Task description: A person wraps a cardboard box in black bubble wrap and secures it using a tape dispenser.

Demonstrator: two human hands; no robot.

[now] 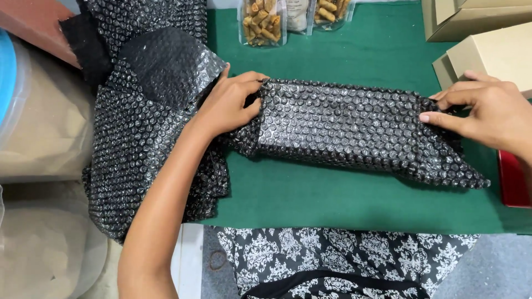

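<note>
A long parcel wrapped in black bubble wrap point(343, 124) lies across the green table mat point(332, 199). My left hand point(230, 102) grips the wrap at the parcel's left end, where it joins a big loose sheet of black bubble wrap point(144, 144) hanging off the table's left side. My right hand point(487, 113) pinches the wrap at the parcel's right end, fingers pressed on the folded edge. What is inside the wrap is hidden.
Clear packets of brown snack sticks point(263, 22) stand at the mat's far edge. Cardboard boxes point(487, 50) sit at the far right, a red object point(512, 180) at the right edge. Large sacks and a plastic tub point(39, 127) are on the left.
</note>
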